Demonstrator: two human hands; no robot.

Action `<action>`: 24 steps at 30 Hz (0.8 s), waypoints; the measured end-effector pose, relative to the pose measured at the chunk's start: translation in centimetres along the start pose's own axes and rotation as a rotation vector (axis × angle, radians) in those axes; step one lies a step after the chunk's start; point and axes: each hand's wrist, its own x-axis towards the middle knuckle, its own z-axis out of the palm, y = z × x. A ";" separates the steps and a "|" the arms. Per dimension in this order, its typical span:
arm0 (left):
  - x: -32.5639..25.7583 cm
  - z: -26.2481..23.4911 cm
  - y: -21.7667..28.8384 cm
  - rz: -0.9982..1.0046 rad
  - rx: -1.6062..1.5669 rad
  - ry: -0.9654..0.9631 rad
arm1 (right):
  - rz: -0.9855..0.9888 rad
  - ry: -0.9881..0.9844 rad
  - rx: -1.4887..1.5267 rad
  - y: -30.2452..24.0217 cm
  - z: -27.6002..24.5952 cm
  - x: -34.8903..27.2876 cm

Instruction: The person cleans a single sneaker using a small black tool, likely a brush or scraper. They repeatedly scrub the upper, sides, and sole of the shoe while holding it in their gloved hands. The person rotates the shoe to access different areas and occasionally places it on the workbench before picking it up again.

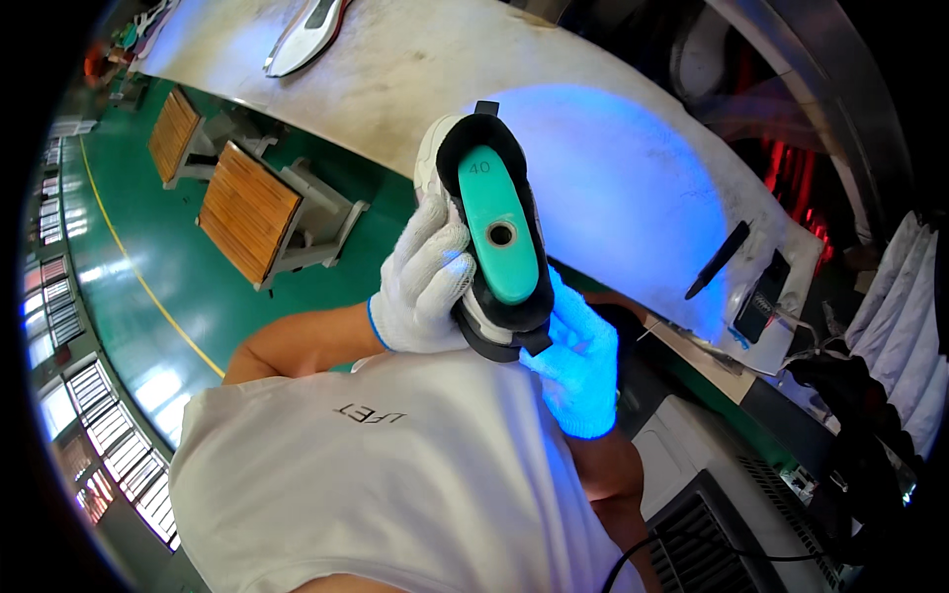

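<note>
Shoe (450,158) on teal last (499,237) held upright between both grips, above worktop (613,168) under blue light. Left hand (425,282) wrapped round the side, right hand (578,366) cupped beneath. Advisable: firm hold, sole turned toward light. Sole face hidden behind the last; right fingers hard to make out.

Long pale workbench (415,69); black marker (719,259), dark flat device (762,296), white shoe (306,35) lying on it
</note>
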 end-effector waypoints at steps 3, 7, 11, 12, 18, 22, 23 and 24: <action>2.5 1.9 1.3 -0.028 0.104 0.007 | -0.050 0.057 -0.084 -0.1 -2.7 1.0; 6.5 4.4 1.5 0.142 0.066 -0.346 | -0.575 0.386 -0.588 -0.1 -5.8 4.9; 11.8 3.9 -3.2 0.089 0.028 -0.675 | -0.412 0.444 -1.027 -4.2 -11.9 8.4; 12.5 3.8 -4.8 0.042 0.056 -0.745 | -0.508 0.588 -1.077 -4.6 -12.1 8.2; 14.6 5.0 -5.0 -0.188 0.151 -0.952 | -0.478 1.326 -1.610 -5.6 -17.8 9.3; 10.6 3.3 -2.3 -0.119 0.202 -0.735 | -0.367 1.138 -1.364 -4.9 -17.7 8.5; 10.1 3.0 -2.4 -0.109 0.243 -0.691 | -0.359 1.055 -1.278 -4.8 -17.4 8.1; 9.9 2.9 -2.5 -0.057 0.232 -0.611 | -0.464 0.992 -1.311 -3.7 -18.7 7.9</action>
